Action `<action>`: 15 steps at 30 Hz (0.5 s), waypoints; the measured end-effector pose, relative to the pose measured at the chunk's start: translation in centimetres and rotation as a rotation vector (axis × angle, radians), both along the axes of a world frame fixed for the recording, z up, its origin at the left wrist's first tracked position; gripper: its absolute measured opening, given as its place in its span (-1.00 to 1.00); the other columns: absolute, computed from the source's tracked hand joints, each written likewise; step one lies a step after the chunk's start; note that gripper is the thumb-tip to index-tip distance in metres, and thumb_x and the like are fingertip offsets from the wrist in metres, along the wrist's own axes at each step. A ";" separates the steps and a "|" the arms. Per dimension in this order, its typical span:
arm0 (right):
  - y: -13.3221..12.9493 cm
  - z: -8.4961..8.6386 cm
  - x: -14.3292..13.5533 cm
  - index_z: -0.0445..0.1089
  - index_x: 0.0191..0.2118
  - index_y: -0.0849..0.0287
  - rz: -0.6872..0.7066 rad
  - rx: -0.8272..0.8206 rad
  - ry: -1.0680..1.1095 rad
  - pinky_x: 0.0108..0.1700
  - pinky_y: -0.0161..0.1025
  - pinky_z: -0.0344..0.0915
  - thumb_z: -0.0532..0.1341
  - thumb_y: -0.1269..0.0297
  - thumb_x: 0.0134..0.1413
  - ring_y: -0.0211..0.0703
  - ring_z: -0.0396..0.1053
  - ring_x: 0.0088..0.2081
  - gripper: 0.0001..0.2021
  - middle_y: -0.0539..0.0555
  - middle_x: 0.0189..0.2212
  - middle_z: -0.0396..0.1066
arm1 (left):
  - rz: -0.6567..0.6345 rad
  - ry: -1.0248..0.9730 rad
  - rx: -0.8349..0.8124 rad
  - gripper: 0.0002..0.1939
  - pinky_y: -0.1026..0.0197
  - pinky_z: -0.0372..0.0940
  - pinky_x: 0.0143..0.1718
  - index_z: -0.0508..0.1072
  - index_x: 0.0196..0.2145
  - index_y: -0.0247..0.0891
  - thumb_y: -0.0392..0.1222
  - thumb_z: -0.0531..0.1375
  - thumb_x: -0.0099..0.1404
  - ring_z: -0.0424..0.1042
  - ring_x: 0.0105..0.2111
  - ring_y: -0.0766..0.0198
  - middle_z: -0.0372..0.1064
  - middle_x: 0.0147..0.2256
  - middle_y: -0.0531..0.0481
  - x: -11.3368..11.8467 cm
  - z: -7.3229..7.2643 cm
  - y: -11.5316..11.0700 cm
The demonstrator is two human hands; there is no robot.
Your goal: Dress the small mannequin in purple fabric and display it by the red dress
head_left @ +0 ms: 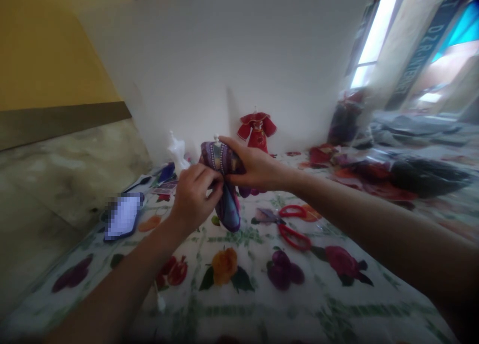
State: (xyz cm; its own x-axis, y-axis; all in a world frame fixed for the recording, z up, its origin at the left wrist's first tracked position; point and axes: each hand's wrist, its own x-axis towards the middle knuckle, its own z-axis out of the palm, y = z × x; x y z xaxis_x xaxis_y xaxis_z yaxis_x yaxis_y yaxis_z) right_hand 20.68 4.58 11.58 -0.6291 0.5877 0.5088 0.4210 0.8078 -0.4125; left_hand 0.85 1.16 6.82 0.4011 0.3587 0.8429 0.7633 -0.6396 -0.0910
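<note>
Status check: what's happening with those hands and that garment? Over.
Right hand gripping purple garment; left hand apparently pinching its waist. Garment upright. Red-handled scissors nearby on tablecloth, touching neither hand.

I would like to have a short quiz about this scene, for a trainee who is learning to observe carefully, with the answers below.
1. Multiple choice: What is the main colour of the small garment held by the left hand and the right hand?
A) yellow
B) purple
C) green

2. True or false: The red-handled scissors lie on the tablecloth.

3. Fill in: In the picture, the small red dress stands to the ____ of the white dress form.

Key: 1. B; 2. True; 3. right
</note>
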 end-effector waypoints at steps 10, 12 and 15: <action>0.7 -0.3 1.4 0.00 0.34 0.24 0.104 -0.136 0.083 -0.27 -0.24 0.32 0.23 0.32 0.07 -0.16 0.36 -0.28 -0.27 0.13 -0.14 0.40 | 0.000 -0.094 0.082 -0.83 0.09 0.31 -0.12 0.38 -0.19 -0.24 -0.32 0.23 0.24 0.37 -0.18 0.14 0.35 -0.25 -0.07 -0.4 -0.6 -1.2; 1.0 -0.8 1.6 0.00 0.35 0.21 0.127 -0.182 0.114 -0.24 -0.23 0.35 0.23 0.30 0.09 -0.16 0.37 -0.24 -0.28 0.12 -0.12 0.40 | -0.001 -0.207 0.065 -0.71 0.06 0.31 -0.07 0.36 -0.09 -0.23 -0.30 0.25 0.22 0.36 -0.09 0.12 0.35 -0.15 -0.10 -0.6 -0.3 -1.0; 1.3 -1.6 2.0 0.01 0.35 0.13 0.141 -0.197 0.183 -0.19 -0.22 0.37 0.23 0.27 0.14 -0.17 0.37 -0.21 -0.31 0.09 -0.14 0.39 | -0.030 -0.408 -0.094 -0.56 0.05 0.30 -0.04 0.29 0.05 -0.20 -0.18 0.26 0.23 0.34 0.00 0.10 0.31 0.00 -0.13 -1.1 0.0 0.0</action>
